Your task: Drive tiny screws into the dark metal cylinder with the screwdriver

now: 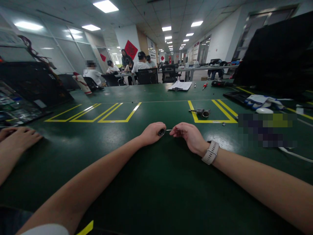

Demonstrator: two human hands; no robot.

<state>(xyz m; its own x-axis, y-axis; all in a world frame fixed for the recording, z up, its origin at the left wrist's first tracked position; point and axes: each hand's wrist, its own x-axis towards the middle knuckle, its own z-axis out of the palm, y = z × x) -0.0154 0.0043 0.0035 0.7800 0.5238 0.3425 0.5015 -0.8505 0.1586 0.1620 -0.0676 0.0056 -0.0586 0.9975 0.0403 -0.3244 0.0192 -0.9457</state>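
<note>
Two bare forearms reached across the dark green worktop (156,182), where the left hand (151,133) pinched a small dark metal ring (161,132) and the right hand (189,134) pinched a thin silver pin (169,130) at its opening, apparently not yet pushed fully in.

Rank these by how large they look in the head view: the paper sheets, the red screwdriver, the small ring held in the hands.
1. paper sheets
2. small ring and red screwdriver look alike; the ring is much nearer, so unranked.
</note>
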